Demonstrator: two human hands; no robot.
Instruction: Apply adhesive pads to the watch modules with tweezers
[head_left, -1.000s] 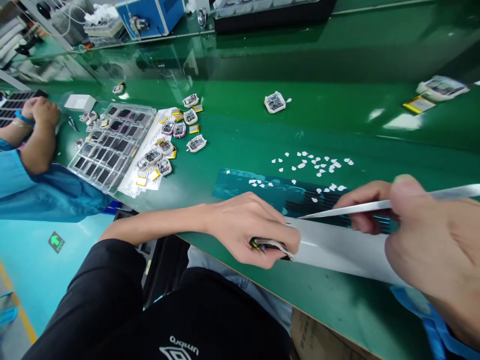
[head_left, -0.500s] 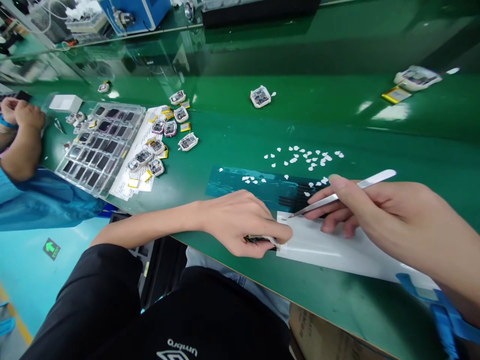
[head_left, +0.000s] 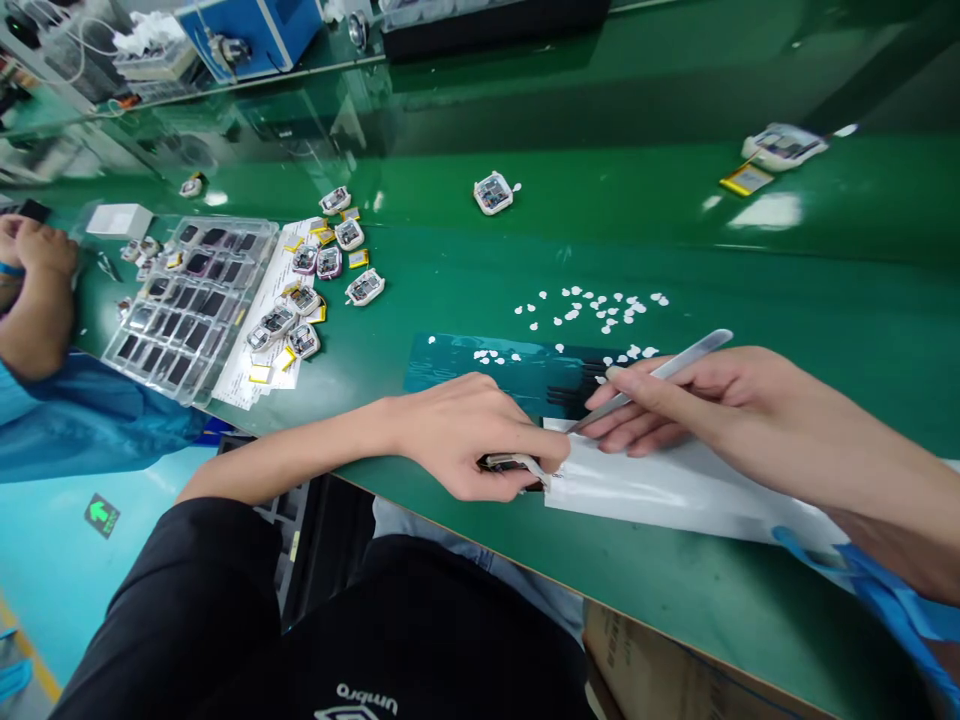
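Since the earlier frames your right hand (head_left: pixel 675 400) has drawn back from the camera and settled low over the white sheet (head_left: pixel 675 490), and the tweezers (head_left: pixel 645 385) now slant down toward your left hand (head_left: pixel 465 435), their tip almost at its fingers. The green tabletop (head_left: pixel 600 240) fills most of the frame. On it, at the left, sits a clear compartment tray (head_left: pixel 187 305) of dark parts, with a scatter of small watch-like modules (head_left: pixel 330 265) just beside it toward the middle. At the left edge a co-worker's hand (head_left: pixel 34 255) and blue sleeve (head_left: pixel 82 420) rest by the tray. In the middle lies a dark teal sheet (head_left: pixel 510 370), partly under the white sheet, and above it a spread of tiny white peeled bits (head_left: pixel 600 305). Your left hand is closed, pinching a small dark part (head_left: pixel 510 465) against the tabletop at the white sheet's left end. Your right hand grips the tweezers between thumb and fingers; whether the tips hold anything is too small to tell. Judging by the many white bits already lying loose and the modules waiting at the left, the work looks well under way but far from finished, with this piece still in hand.
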